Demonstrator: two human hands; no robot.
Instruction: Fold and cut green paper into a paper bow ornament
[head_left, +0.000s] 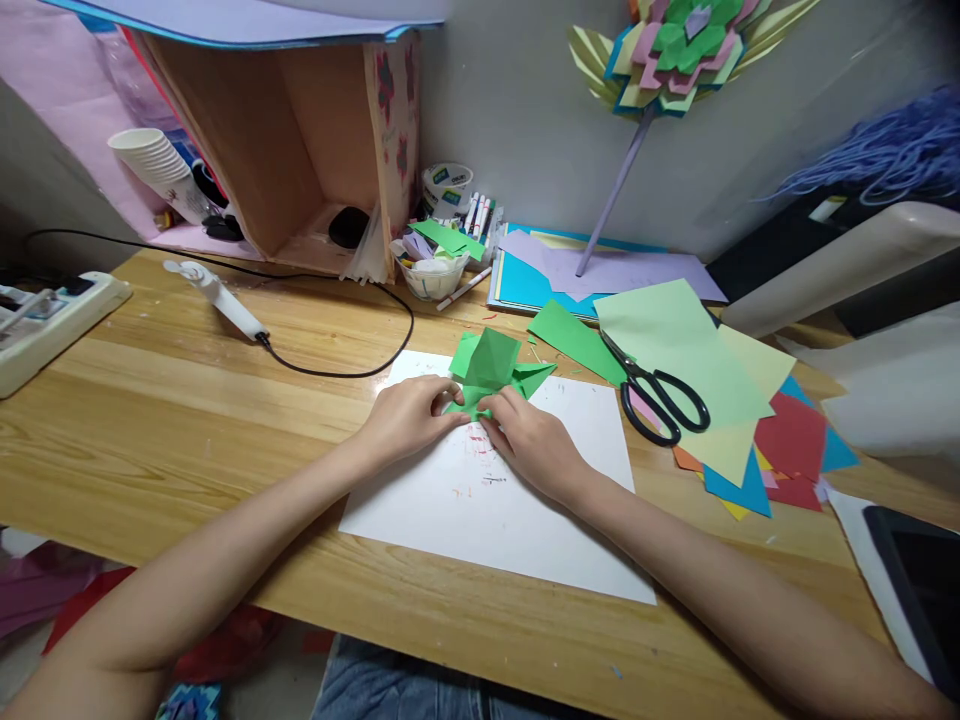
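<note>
Both hands meet at a folded green paper piece (pixel 491 360) above a white sheet (pixel 480 520) on the wooden table. My left hand (pixel 412 412) pinches its left lower edge, thumb and fingers closed on it. My right hand (pixel 536 440) has its fingers curled onto the lower right part of the same paper. Several green flaps stick up and out beyond the fingertips. The exact fold under the fingers is hidden. Red and dark marks dot the white sheet just below the hands.
Black-handled scissors (pixel 660 395) lie on pale green paper (pixel 690 340) at the right, over coloured scraps (pixel 795 435). A white corded tool (pixel 221 300) lies left. Behind stand a basket of scraps (pixel 431 275), a cardboard box (pixel 322 130) and a paper flower (pixel 686 50).
</note>
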